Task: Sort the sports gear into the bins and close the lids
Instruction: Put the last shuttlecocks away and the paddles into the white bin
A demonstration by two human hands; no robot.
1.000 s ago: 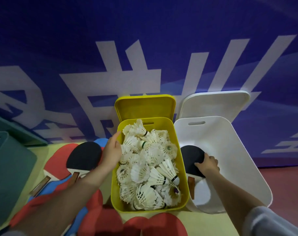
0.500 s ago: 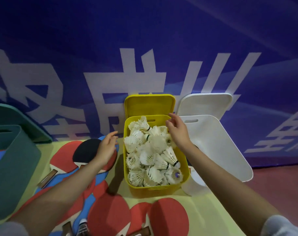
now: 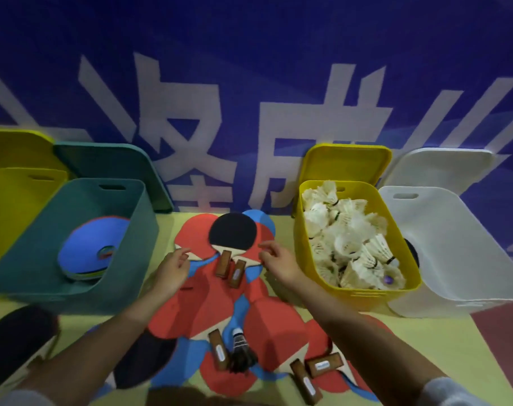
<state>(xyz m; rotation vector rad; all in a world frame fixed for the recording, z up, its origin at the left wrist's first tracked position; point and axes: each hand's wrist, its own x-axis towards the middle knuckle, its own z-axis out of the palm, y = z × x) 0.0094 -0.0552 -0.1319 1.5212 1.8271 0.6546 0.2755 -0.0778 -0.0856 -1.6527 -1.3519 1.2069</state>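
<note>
Both my hands are empty, fingers loosely spread. My left hand [image 3: 173, 266] and right hand [image 3: 278, 263] hover either side of the black paddle [image 3: 232, 233], which lies on top of the heap of red and blue paddles [image 3: 220, 306] on the table [image 3: 281, 230]. A dark shuttlecock [image 3: 240, 348] lies in the heap. Right of it the yellow bin [image 3: 363, 297] brims with white shuttlecocks [image 3: 346, 238], beside the white bin [image 3: 451, 259]. Left, the green bin [image 3: 44, 276] holds blue paddles [image 3: 91, 244]. All lids stand open.
</note>
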